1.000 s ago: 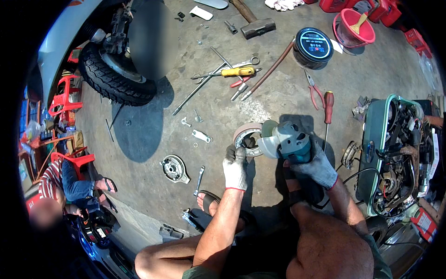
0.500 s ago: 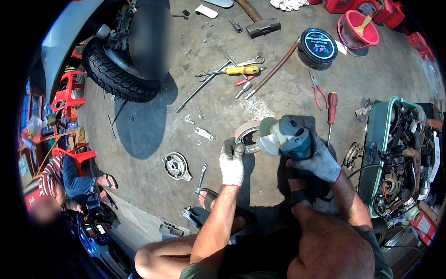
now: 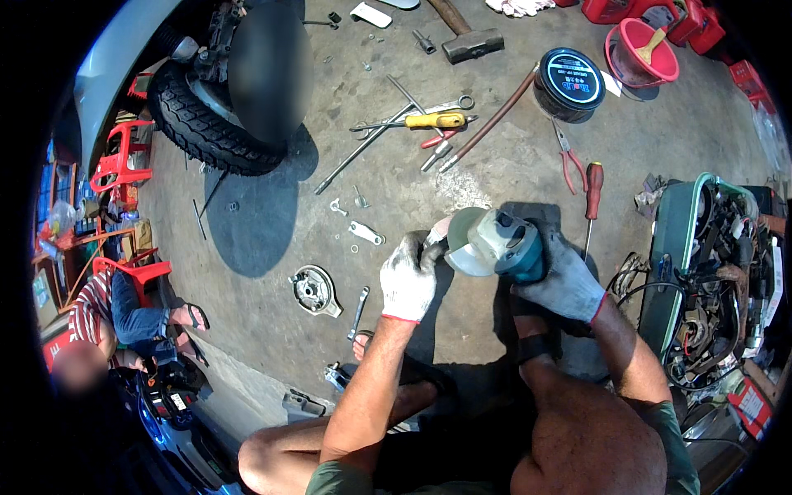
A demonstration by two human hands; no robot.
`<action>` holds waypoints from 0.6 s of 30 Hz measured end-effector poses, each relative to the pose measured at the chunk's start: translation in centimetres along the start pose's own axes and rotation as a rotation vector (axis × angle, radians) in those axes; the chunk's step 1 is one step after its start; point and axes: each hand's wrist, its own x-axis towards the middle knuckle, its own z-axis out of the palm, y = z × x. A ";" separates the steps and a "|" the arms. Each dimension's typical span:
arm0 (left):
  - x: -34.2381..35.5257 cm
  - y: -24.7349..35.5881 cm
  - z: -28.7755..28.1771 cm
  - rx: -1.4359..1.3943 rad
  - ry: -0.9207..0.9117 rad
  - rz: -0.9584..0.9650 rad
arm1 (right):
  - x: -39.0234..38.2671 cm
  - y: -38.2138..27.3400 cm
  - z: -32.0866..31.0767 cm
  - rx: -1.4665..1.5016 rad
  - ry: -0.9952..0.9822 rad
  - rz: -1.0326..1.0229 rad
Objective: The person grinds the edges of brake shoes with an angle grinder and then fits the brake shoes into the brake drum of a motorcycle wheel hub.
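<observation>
My gloved left hand (image 3: 410, 280) holds a curved metal piece with a pinkish lining (image 3: 438, 229), like a brake shoe, partly hidden by the hand and tool. In my gloved right hand (image 3: 563, 282) is a teal and grey angle grinder (image 3: 509, 247); its guard and dark disc overlap the curved piece, and I cannot tell whether they touch. Just left of these lie a small silver lever (image 3: 365, 233), bolts and washers. A round brake plate (image 3: 312, 289) and a spanner (image 3: 360, 311) lie nearer me. A red screwdriver (image 3: 594, 191) and pliers (image 3: 565, 161) lie beyond my right hand.
A tyre (image 3: 181, 128) stands upper left. Rods, spanners, a hammer (image 3: 472, 46), a black tub (image 3: 569, 82) and a red bucket (image 3: 635, 62) are beyond. A green tray (image 3: 664, 247) of parts is right. A seated person (image 3: 136, 322) is lower left, by red stools (image 3: 124, 169).
My left hand has moved left with the curved piece, which now shows less of its ring. The grinder has followed leftward, its disc nearer that hand. The floor items shift slightly in view.
</observation>
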 end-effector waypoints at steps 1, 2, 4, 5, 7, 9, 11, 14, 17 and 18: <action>0.1 0.0 -0.1 0.011 -0.021 -0.008 | 0.0 -0.1 0.1 -0.037 0.010 -0.014; 0.2 0.0 -0.2 0.021 -0.042 -0.016 | 0.0 -0.3 0.1 -0.074 0.020 -0.028; 0.3 0.0 -0.4 0.078 -0.035 0.035 | 0.1 -0.5 0.2 -0.135 0.035 -0.043; 0.3 -0.1 -0.4 0.107 -0.032 0.060 | 0.1 -0.5 0.4 -0.158 0.039 -0.044; 0.4 -0.1 -0.5 0.144 -0.004 0.126 | 0.2 -0.6 0.4 -0.185 0.033 -0.034; 0.4 -0.2 -0.6 0.157 0.007 0.147 | 0.1 -0.4 0.4 -0.175 0.012 -0.010; 0.3 -0.4 -0.6 0.152 0.007 0.121 | 0.0 -0.1 0.4 -0.121 0.032 -0.005; 0.1 -1.0 -0.3 0.205 0.079 0.123 | -0.2 1.1 0.3 -0.012 0.097 0.006; -0.4 -1.7 0.9 0.285 0.124 0.180 | -0.5 2.6 0.3 0.157 0.151 0.047; -0.9 -1.8 1.7 0.316 0.087 0.154 | -0.6 3.1 0.3 0.204 0.146 0.069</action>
